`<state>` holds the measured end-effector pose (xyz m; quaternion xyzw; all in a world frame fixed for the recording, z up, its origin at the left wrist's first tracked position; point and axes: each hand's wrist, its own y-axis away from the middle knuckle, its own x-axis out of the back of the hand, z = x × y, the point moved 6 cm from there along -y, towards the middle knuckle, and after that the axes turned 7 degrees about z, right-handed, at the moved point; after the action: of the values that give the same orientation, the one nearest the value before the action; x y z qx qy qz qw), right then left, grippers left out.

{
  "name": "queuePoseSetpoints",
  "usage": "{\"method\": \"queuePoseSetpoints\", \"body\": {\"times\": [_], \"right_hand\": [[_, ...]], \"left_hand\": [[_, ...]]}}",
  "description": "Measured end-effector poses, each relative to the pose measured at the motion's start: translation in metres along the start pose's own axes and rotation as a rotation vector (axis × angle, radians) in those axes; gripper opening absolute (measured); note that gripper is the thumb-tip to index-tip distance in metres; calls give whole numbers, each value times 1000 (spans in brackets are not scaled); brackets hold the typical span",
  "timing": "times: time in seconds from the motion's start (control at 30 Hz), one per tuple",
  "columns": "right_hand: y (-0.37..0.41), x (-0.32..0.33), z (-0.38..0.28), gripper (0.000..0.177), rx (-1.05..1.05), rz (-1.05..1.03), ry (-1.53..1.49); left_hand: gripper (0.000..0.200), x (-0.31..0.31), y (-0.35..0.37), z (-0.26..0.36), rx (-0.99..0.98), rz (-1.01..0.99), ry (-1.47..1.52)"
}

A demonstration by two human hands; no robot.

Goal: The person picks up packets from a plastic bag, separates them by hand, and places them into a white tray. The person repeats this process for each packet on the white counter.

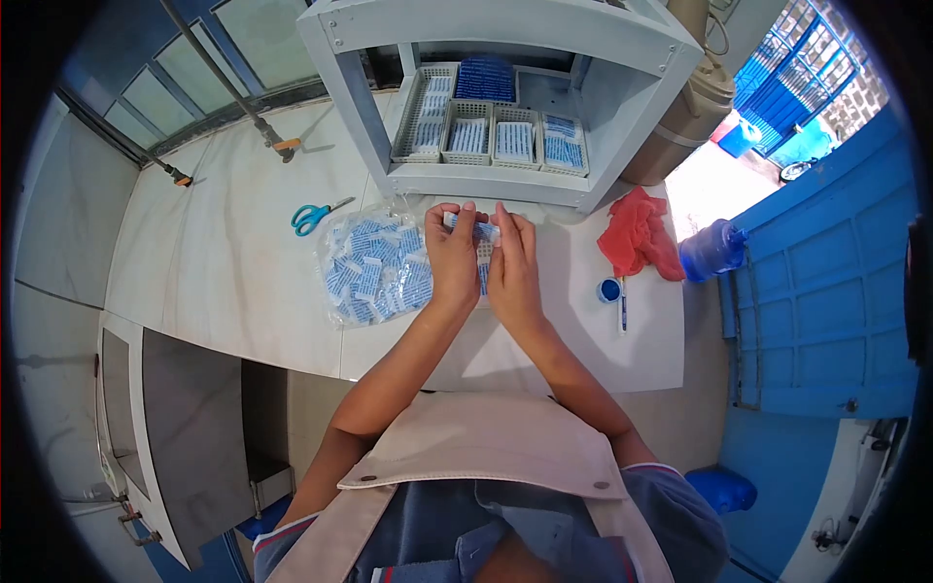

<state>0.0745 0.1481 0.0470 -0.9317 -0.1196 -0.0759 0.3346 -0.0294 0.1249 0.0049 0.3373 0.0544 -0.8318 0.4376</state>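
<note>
Above the table, my left hand (453,257) pinches a small white packet with blue print (474,229) between thumb and fingers. The packet's right end is held in my right hand (515,267), whose fingers are bent around it. Just left of my hands lies a clear plastic bag (374,267) full of similar blue-and-white packets. Between and below my wrists, part of a light container with more blue-printed pieces (483,255) shows; my hands cover most of it.
Teal-handled scissors (309,219) lie beyond the bag's left side. A grey shelf (486,185) holds baskets of packets (468,134) in front of me. To the right are a red cloth (637,233), a small blue pot (609,290), a thin brush-like stick (623,306) and a water jug (709,251).
</note>
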Motion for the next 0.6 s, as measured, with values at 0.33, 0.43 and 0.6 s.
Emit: {"method": "queuePoseSetpoints", "body": {"times": [0.33,0.43,0.6], "right_hand": [[-29,11,84,19,-110,-389,52],[-24,2,88,19,11,-440,173],[-17,-1,86,18,105,-357,238]], "left_hand": [[20,0,-10,16,-735,-376,-1023],[18,-4,-5,11,-919,-515,-1359],[20,-7,-3,3,-1066,-439,-1488]]}}
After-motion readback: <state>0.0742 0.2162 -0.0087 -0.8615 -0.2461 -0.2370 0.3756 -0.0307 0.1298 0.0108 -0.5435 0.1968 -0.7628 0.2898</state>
